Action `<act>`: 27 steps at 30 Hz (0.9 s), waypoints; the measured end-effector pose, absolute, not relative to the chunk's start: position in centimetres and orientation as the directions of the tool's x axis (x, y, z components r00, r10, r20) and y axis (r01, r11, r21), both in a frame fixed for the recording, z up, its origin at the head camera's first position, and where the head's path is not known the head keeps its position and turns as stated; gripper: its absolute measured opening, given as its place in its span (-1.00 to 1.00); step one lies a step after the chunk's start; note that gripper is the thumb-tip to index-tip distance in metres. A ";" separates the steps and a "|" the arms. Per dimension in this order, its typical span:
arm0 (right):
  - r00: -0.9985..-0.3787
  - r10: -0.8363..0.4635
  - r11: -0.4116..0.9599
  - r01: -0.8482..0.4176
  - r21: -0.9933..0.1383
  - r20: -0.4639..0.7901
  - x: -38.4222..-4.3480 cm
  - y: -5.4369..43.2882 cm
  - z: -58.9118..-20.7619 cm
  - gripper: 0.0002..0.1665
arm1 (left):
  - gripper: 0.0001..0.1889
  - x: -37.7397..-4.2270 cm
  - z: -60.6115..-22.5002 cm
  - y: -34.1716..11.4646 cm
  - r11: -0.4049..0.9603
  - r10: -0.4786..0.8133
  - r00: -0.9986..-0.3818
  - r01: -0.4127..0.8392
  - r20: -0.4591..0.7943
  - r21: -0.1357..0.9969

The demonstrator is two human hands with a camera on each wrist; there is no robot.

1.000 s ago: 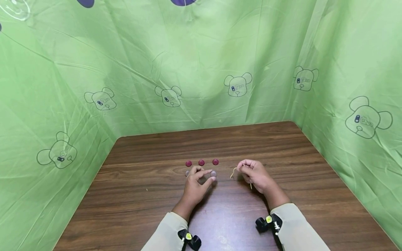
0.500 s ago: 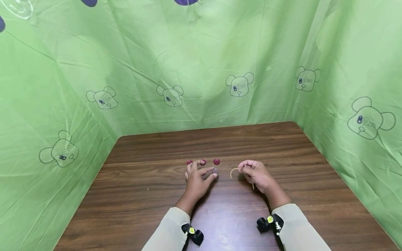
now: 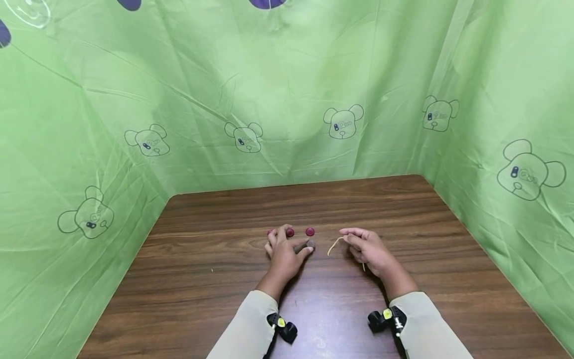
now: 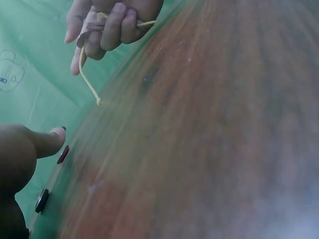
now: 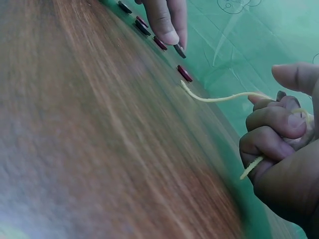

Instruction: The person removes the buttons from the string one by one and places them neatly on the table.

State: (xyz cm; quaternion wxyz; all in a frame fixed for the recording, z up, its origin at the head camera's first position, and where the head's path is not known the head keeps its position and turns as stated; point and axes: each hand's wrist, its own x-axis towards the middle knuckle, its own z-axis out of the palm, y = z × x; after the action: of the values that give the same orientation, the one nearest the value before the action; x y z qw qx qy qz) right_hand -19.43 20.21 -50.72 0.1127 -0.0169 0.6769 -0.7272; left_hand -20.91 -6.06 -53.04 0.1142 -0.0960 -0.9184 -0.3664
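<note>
My left hand (image 3: 284, 257) pinches a grey button (image 3: 310, 243) between thumb and index finger, just above the table. In the right wrist view that button (image 5: 180, 51) appears edge-on at the fingertips. My right hand (image 3: 368, 252) grips a pale yellow string (image 3: 334, 244), its fingers curled around it. One string end hangs toward the left hand; the other tail (image 5: 251, 168) comes out below the little finger. A dark disc (image 5: 281, 94), like a button, shows at the right fingers by the string, mostly covered.
Dark red buttons lie in a row behind the left hand, the rightmost one (image 3: 310, 232) fully visible. Dark buttons (image 5: 142, 27) lie near them, hidden by the left hand in the head view. Green printed cloth (image 3: 291, 89) stands around the wooden table (image 3: 202, 299).
My left hand has lifted the grey button and brought it slightly right, toward the string. The right hand stays nearly in place; the string's hanging end has shifted a little.
</note>
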 end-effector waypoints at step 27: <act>-0.972 -0.223 -0.080 0.096 -0.992 -0.076 -19.3 20.2 -50.8 -0.58 | -0.73 -21.4 -53.3 -5.6 0.787 0.073 -0.967 0.207 0.244 0.581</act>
State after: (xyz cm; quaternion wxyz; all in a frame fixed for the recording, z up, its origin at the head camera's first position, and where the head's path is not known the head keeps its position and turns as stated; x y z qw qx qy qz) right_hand -19.29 20.19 -50.75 0.1086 -0.0473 0.6694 -0.7334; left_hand -21.42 -5.60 -53.35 0.1048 -0.0745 -0.9395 -0.3176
